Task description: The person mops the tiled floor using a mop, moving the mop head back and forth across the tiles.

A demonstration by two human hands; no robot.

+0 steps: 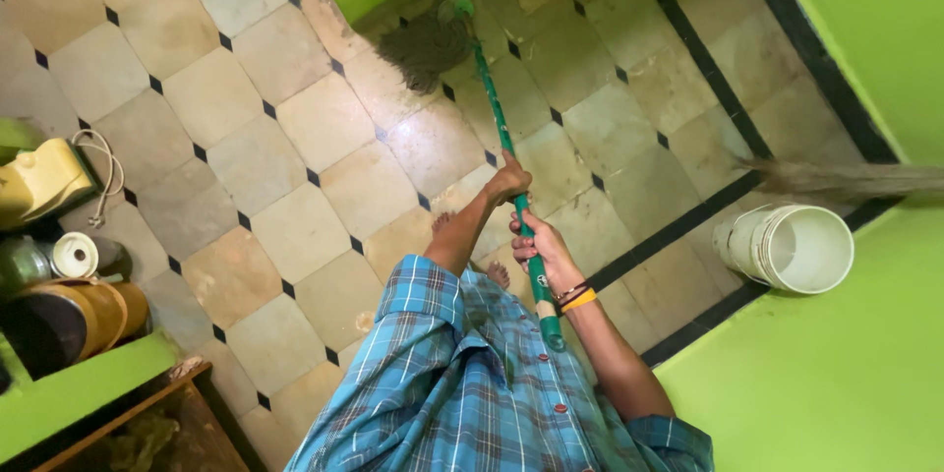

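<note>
Between both hands, mop handle slants toward far wall.

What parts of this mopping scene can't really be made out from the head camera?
- Green mop handle: short stretches hidden inside the left hand and right hand.
- Brown grass broom: its grip end cut off by the right edge.
- White plastic bucket: its base turned away, out of sight.
- Feet: mostly hidden by the blue checked shirt.
- Yellow container: cut off by the left edge.
</note>
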